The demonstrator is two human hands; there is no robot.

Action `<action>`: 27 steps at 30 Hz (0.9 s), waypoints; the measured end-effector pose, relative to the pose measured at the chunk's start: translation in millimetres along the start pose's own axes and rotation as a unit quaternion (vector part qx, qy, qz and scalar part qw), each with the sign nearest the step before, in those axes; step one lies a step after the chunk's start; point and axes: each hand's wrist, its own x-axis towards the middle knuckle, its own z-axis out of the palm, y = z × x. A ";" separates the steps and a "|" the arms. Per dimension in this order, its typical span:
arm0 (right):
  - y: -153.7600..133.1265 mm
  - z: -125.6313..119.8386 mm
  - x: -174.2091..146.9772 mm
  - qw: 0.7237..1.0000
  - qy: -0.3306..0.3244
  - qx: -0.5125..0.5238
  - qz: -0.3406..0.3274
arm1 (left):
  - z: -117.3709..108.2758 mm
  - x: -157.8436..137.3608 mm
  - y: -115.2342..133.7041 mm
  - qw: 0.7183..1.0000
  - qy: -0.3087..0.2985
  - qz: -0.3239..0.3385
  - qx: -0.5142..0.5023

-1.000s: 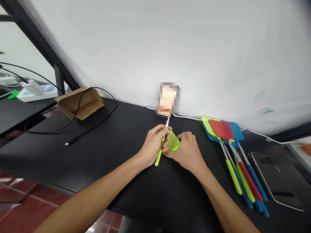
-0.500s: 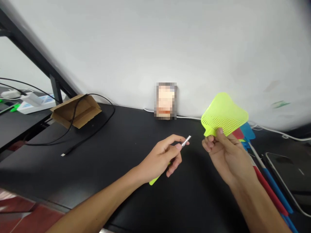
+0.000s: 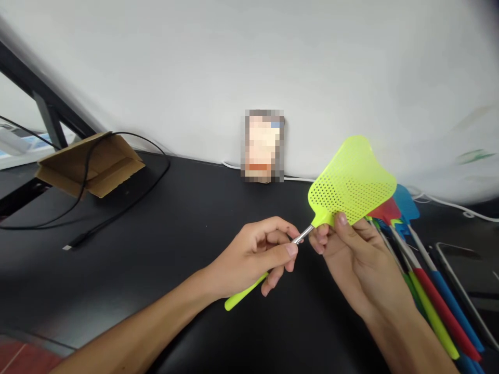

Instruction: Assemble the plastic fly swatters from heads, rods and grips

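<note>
My left hand [image 3: 259,259] is closed round a fly swatter handle [image 3: 245,292], yellow-green at its lower end with a thin silver rod rising past my thumb. The tip of that rod meets the neck of a yellow-green perforated fly swatter head [image 3: 353,179]. My right hand [image 3: 354,254] pinches the lower edge of this head, thumb in front and fingers behind. How deep the rod sits in the neck I cannot tell. Beside my right forearm lie several fly swatters [image 3: 423,280] in red, blue, green and yellow-green, partly covered by the arm.
An open cardboard box [image 3: 91,166] stands on the black table [image 3: 187,208] at the left, with a black cable [image 3: 128,202] looping over it. A blurred-out upright object [image 3: 263,148] leans at the wall. A dark glossy device [image 3: 468,270] lies far right; a white cable [image 3: 300,179] follows the wall.
The swatter head and the rod, apart before, now meet at the neck. My right hand has come slightly left, towards my left hand. The view has shifted too.
</note>
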 end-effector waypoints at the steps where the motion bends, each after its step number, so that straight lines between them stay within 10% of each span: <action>1: 0.3 0.7 -0.2 1.000 0.000 -0.002 0.003 | 0.5 0.0 0.0 1.000 0.003 -0.002 -0.003; 27: 6.9 -2.9 0.7 1.000 -0.022 -0.013 0.013 | 0.2 -2.2 -0.8 0.992 -0.045 -0.045 -0.105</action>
